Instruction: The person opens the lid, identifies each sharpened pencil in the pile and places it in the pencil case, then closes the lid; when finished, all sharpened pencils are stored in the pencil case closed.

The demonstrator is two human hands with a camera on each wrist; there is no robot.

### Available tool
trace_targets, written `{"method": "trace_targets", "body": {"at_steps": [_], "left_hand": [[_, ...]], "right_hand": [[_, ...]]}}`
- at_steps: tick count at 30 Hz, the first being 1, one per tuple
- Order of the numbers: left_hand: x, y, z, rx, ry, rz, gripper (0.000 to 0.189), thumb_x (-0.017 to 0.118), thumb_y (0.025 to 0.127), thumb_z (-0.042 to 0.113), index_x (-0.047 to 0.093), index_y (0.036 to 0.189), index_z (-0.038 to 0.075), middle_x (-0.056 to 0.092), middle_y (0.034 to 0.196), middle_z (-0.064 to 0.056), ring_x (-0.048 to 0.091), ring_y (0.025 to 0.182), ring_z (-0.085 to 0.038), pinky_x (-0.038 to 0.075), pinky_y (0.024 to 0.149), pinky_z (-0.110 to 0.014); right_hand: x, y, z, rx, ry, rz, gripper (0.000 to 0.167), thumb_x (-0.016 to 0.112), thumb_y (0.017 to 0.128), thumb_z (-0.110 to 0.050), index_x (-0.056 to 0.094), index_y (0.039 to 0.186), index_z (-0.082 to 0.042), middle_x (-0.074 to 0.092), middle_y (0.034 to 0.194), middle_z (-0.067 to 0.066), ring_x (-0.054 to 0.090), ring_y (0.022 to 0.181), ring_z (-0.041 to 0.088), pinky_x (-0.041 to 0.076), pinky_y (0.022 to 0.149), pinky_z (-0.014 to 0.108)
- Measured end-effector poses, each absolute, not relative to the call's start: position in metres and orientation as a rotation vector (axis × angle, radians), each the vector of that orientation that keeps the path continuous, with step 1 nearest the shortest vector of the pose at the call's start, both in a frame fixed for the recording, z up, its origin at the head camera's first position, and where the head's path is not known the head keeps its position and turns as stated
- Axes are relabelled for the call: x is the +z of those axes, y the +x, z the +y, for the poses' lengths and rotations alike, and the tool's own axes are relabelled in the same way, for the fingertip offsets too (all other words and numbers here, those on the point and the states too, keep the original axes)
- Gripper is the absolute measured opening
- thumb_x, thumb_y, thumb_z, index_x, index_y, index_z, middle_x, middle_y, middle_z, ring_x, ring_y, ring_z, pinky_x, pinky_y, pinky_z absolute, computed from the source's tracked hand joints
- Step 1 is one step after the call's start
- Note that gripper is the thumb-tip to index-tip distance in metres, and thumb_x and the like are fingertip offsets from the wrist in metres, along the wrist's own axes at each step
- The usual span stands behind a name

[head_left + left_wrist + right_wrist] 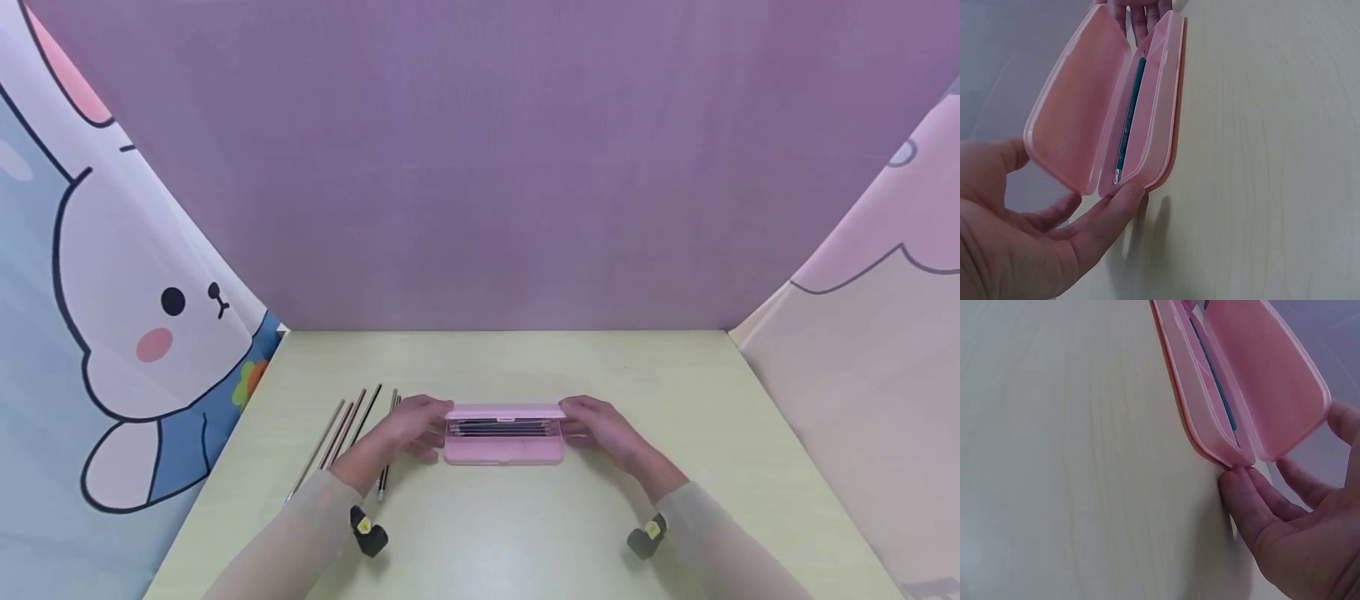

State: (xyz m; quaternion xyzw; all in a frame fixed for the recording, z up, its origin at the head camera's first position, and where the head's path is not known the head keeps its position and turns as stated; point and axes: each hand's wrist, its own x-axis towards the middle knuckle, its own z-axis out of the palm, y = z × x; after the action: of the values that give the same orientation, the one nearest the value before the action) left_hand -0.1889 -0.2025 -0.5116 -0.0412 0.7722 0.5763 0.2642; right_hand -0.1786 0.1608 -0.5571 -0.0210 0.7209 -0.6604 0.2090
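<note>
A pink pencil case (502, 452) lies on the table in front of me, its hinged lid (1072, 119) partly raised along the far side. Inside, several dark pencils (502, 428) lie lengthwise; the left wrist view shows a dark green pencil (1130, 119) with a metal end. My left hand (412, 425) grips the left end of the case, fingertips at both the lid and the base. At the right end, my right hand (603, 429) holds it the same way, one finger (1342, 419) against the lid's corner and others by the base.
Several loose pencils (315, 451) lie slanted on the table to the left, some partly hidden behind my left hand and forearm. A purple backdrop (502, 167) rises behind the table (510, 533). Printed cloths hang at both sides, one with a rabbit (142, 275).
</note>
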Motion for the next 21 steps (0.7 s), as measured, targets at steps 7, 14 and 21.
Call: {"method": "trace_targets", "body": {"at_steps": [7, 14, 21], "left_hand": [[-0.517, -0.184, -0.207, 1.511, -0.048, 2.129, 0.070, 0.073, 0.095, 0.032, 0.045, 0.150, -0.001, 0.063, 0.135, -0.022, 0.071, 0.110, -0.034, 0.063, 0.084, -0.044], [-0.522, -0.182, -0.211, 1.490, 0.008, 2.153, 0.081, 0.084, 0.084, 0.017, 0.044, 0.152, -0.002, 0.057, 0.143, -0.020, 0.063, 0.122, -0.032, 0.060, 0.093, -0.045], [-0.527, -0.178, -0.212, 1.433, 0.086, 2.258, 0.084, 0.086, 0.079, 0.016, 0.046, 0.151, 0.000, 0.058, 0.143, -0.016, 0.059, 0.126, -0.035, 0.059, 0.095, -0.042]], "right_hand": [[-0.562, -0.174, 0.168, -1.784, -0.133, 2.066, 0.064, 0.070, 0.097, -0.033, 0.049, 0.148, -0.001, 0.055, 0.147, 0.021, 0.059, 0.130, 0.037, 0.052, 0.107, 0.047], [-0.568, -0.171, 0.173, -1.693, -0.207, 2.130, 0.073, 0.079, 0.090, -0.028, 0.048, 0.152, -0.005, 0.055, 0.149, 0.018, 0.055, 0.136, 0.036, 0.049, 0.110, 0.045], [-0.574, -0.172, 0.172, -1.690, -0.235, 2.163, 0.075, 0.084, 0.085, -0.024, 0.051, 0.149, -0.005, 0.056, 0.148, 0.020, 0.055, 0.137, 0.038, 0.047, 0.111, 0.045]]}}
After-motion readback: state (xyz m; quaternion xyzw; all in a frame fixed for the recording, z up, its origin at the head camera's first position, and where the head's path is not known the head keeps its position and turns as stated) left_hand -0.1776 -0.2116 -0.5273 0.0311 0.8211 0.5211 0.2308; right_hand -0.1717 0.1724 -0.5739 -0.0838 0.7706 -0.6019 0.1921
